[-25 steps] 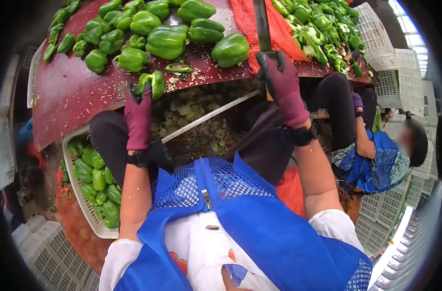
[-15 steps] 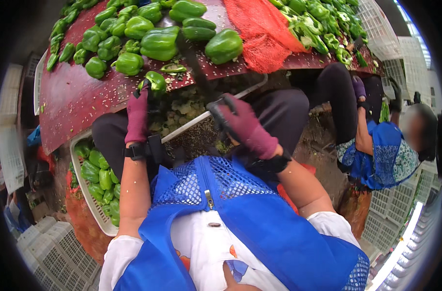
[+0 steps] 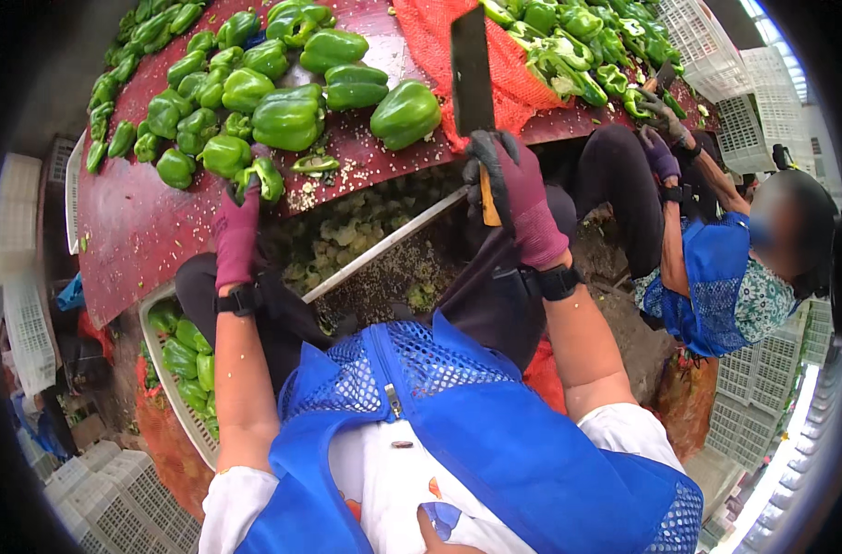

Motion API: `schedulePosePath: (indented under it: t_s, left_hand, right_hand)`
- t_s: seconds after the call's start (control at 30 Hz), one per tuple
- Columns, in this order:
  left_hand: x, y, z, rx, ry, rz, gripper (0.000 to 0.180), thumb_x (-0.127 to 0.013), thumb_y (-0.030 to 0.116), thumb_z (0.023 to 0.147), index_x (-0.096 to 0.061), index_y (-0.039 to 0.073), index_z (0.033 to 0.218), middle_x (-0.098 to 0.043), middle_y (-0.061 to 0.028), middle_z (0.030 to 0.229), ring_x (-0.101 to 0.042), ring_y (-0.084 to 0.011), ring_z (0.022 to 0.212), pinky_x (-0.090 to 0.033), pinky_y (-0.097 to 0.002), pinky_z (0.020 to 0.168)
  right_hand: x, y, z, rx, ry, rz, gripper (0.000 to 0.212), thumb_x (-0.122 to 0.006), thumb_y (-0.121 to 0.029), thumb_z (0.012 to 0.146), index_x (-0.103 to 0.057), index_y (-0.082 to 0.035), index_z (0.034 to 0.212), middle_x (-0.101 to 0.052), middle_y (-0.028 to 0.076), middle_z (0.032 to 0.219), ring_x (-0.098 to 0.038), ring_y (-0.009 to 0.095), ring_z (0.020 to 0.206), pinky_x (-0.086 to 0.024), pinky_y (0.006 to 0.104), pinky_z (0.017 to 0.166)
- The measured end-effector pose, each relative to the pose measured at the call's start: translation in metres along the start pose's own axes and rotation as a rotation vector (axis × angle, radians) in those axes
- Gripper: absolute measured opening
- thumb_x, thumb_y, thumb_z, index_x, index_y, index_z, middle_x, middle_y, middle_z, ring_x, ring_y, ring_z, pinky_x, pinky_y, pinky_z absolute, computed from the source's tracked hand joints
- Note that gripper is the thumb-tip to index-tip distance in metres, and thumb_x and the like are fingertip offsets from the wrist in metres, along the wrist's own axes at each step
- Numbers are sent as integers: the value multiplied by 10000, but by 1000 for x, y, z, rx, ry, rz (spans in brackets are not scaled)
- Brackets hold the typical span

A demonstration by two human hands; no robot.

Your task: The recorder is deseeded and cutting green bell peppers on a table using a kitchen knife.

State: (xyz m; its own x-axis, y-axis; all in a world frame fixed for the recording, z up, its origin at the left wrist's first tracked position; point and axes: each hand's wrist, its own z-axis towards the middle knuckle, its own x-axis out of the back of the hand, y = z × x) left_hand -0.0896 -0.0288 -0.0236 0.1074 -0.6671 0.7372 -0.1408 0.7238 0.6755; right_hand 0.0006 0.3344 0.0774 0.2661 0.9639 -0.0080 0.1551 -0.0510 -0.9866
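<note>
jutting from the clamped left hand [image 3: 236, 229] — a cut pepper [image 3: 269, 179]; right hand [image 3: 521, 189] clasps a knife [image 3: 473, 78]

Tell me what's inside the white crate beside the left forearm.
Green peppers show in the crate. Whatever lies beneath them, and the crate's bottom, is covered; the left forearm hides part of its right side.

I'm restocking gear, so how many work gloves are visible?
4: maroon gloves on the wearer's left hand and right hand; a purple glove and a grey glove on the co-worker at right. More may be hidden.
</note>
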Motion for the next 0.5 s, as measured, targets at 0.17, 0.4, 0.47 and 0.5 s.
schedulePosePath:
  t_s: [0.17, 0.4, 0.47, 0.5]
  left_hand:
    - [17, 47, -19, -117, 114, 434, 506, -643, 337, 875, -520, 42, 1268, -602, -221, 1190, -575, -377, 1105, -470, -445, 889]
    - [-83, 175, -8, -720, -120, 132, 495, -577, 298, 896, -449, 65, 1313, -529, -241, 1248, -574, -374, 1085, -476, -452, 879]
    - [-118, 165, 3, -562, -121, 184, 494, -575, 300, 894, -448, 58, 1306, -547, -265, 1207, -582, -389, 1064, -480, -461, 864]
    - [-131, 169, 5, -427, -145, 225, 494, -573, 303, 892, -447, 51, 1299, -565, -290, 1166, -590, -404, 1043, -485, -469, 849]
  right_hand:
    - [22, 98, 4, -86, 55, -87, 293, -541, -281, 961, -574, 9, 968, -627, 117, 726, -618, 196, 542, -483, 313, 506]
    - [-9, 133, -21, -76, 168, -430, 375, -526, -350, 946, -555, 14, 1030, -628, 255, 901, -603, 432, 887, -466, 474, 752]
    - [-14, 96, -13, -51, 102, -357, 371, -546, -348, 935, -545, 15, 1012, -613, 273, 923, -588, 433, 927, -450, 481, 760]
    - [-10, 86, -1, 23, 76, -440, 366, -551, -345, 933, -540, 17, 989, -609, 276, 918, -583, 439, 922, -448, 482, 754]
